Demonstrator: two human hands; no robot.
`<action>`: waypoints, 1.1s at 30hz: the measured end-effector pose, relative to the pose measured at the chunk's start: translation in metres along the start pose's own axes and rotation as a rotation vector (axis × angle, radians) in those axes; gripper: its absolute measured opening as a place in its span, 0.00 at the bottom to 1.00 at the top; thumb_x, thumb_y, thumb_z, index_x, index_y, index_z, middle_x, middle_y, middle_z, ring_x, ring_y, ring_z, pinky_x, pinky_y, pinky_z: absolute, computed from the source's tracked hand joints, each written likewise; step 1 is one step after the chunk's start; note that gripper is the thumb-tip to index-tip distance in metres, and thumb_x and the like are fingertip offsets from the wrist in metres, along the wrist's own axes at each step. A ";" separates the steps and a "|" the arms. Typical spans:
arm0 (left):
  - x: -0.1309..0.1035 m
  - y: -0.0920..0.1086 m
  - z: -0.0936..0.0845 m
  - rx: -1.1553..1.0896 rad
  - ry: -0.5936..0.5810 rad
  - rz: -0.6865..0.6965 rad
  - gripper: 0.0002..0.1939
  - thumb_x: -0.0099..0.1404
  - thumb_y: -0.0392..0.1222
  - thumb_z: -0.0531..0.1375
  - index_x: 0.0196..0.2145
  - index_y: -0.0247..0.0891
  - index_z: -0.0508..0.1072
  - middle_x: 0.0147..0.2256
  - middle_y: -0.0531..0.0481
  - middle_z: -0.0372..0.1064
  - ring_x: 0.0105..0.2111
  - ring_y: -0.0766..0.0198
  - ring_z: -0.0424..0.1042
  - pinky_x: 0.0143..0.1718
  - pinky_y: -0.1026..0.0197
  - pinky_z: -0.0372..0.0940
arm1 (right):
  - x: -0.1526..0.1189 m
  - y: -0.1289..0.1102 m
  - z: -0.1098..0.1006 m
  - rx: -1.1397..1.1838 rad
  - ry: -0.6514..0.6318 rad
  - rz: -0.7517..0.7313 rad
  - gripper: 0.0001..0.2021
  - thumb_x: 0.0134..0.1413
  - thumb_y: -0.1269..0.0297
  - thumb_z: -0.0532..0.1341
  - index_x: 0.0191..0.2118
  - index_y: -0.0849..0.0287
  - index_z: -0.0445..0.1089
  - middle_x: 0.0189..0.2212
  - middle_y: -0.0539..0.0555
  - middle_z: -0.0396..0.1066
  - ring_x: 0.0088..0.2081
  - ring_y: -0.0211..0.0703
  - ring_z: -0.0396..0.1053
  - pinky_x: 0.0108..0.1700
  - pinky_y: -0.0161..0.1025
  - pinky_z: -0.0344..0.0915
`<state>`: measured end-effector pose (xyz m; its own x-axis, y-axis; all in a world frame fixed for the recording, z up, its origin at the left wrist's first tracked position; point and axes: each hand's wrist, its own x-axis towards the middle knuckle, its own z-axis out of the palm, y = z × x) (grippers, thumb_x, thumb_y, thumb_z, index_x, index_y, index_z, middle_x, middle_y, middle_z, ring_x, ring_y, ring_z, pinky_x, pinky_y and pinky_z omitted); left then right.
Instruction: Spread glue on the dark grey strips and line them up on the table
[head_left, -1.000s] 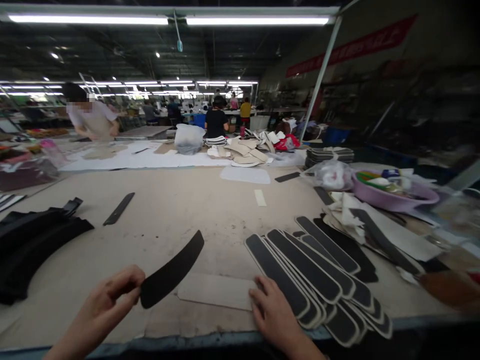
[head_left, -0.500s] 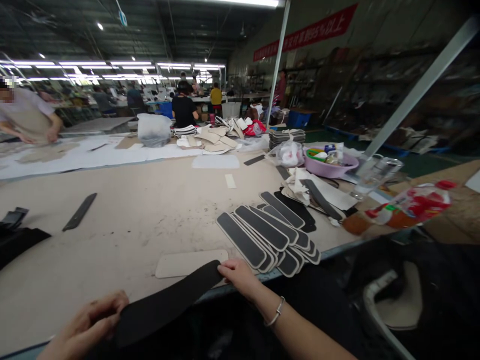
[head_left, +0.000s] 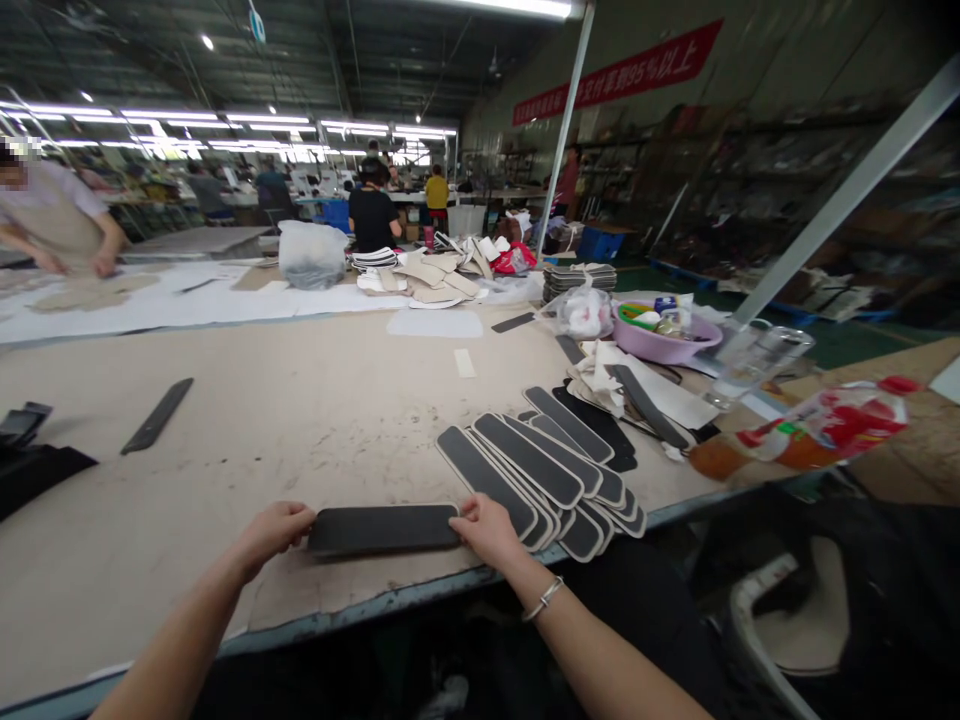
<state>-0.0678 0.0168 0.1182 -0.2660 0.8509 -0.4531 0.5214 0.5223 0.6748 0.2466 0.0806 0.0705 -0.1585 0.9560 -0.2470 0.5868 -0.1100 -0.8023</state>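
Near the table's front edge, a dark rounded strip (head_left: 384, 530) lies over a slightly larger beige backing piece (head_left: 420, 506), whose pale rim shows along the far side. My left hand (head_left: 279, 527) pinches the strip's left end, its fingers closed. At the other end, my right hand (head_left: 484, 525) pinches the right corner between thumb and fingers; a silver bangle circles that wrist. Just right of it spreads an overlapping pile of dark strips with beige borders (head_left: 525, 465).
A dark loose strip (head_left: 157, 415) and black pieces (head_left: 41, 475) lie on the left. Along the right stand a red-labelled bottle (head_left: 817, 430), a clear glass jug (head_left: 761, 365) and a pink basin (head_left: 667, 345). Across the table, a person (head_left: 64, 215) handles beige material.
The dark strip has moved from hanging over the table edge, held at a slant, to lying level on the beige piece. My left hand has moved forward and right.
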 end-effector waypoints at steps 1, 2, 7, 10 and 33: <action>0.006 0.000 0.002 0.010 0.010 -0.005 0.12 0.43 0.50 0.51 0.15 0.39 0.60 0.14 0.55 0.55 0.18 0.68 0.53 0.20 0.66 0.47 | 0.002 0.001 0.001 -0.025 0.012 -0.004 0.06 0.45 0.69 0.63 0.32 0.61 0.67 0.17 0.45 0.67 0.22 0.37 0.67 0.29 0.31 0.60; 0.011 -0.002 0.003 0.020 0.020 -0.008 0.12 0.42 0.50 0.51 0.15 0.39 0.60 0.14 0.54 0.55 0.18 0.68 0.53 0.20 0.66 0.47 | 0.002 0.003 0.001 -0.048 0.020 -0.010 0.06 0.45 0.68 0.64 0.30 0.60 0.66 0.17 0.46 0.67 0.23 0.37 0.68 0.29 0.31 0.60; 0.023 -0.008 0.013 0.067 0.087 -0.015 0.13 0.45 0.50 0.51 0.14 0.38 0.60 0.13 0.54 0.55 0.17 0.67 0.56 0.20 0.66 0.48 | 0.004 0.005 0.002 -0.142 0.049 -0.021 0.08 0.43 0.63 0.65 0.24 0.57 0.65 0.19 0.47 0.69 0.27 0.39 0.70 0.31 0.32 0.60; 0.024 -0.011 0.014 0.075 0.097 -0.016 0.12 0.47 0.48 0.51 0.14 0.38 0.61 0.12 0.54 0.56 0.17 0.67 0.58 0.20 0.66 0.50 | 0.006 0.003 0.002 -0.179 0.058 -0.001 0.09 0.42 0.62 0.66 0.24 0.57 0.65 0.20 0.48 0.70 0.27 0.40 0.70 0.30 0.32 0.60; 0.012 -0.024 0.019 0.142 0.091 0.008 0.15 0.49 0.52 0.54 0.18 0.37 0.67 0.18 0.52 0.63 0.23 0.64 0.63 0.25 0.64 0.53 | 0.002 0.003 -0.003 -0.235 -0.054 -0.005 0.07 0.48 0.65 0.62 0.26 0.57 0.63 0.18 0.46 0.70 0.25 0.39 0.71 0.30 0.33 0.60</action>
<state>-0.0683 0.0136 0.0858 -0.3307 0.8599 -0.3888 0.6314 0.5078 0.5860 0.2506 0.0828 0.0694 -0.2004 0.9398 -0.2770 0.7538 -0.0327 -0.6563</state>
